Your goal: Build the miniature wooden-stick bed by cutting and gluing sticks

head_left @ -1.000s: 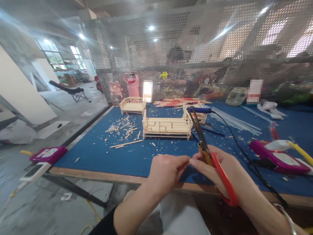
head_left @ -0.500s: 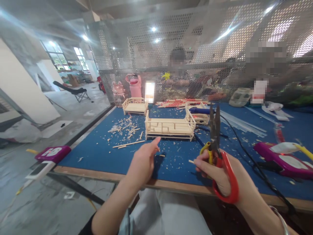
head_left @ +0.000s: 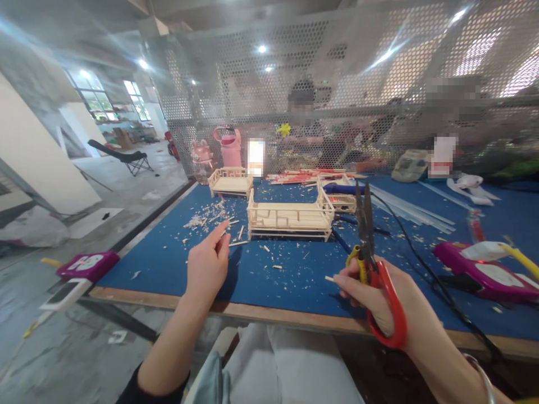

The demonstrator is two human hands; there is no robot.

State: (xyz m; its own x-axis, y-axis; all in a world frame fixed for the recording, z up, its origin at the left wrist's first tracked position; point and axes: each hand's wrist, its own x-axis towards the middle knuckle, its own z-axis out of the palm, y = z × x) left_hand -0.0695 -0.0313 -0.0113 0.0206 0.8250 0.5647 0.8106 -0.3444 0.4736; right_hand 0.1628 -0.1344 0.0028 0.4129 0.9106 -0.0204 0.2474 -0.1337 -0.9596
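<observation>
Biggest thing here's the blue table [head_left: 273,294], w/ a stick-built mini bed [head_left: 290,220] standing mid-table. L hand [head_left: 206,264] just swung left, from in front of the bed to the loose sticks [head_left: 238,243]; I'd say the hands now work apart, stick bit left to the R one. L index points ahead, rest curled; can't tell if they pinch anything. R hand [head_left: 374,304] is abt where it was, fingers curled round red-handled scissors [head_left: 366,235], blades up & slightly apart; thumb + fingertips pinch the stick bit [head_left: 329,278] over the table's near side: pale, straight, one short end poking out.
</observation>
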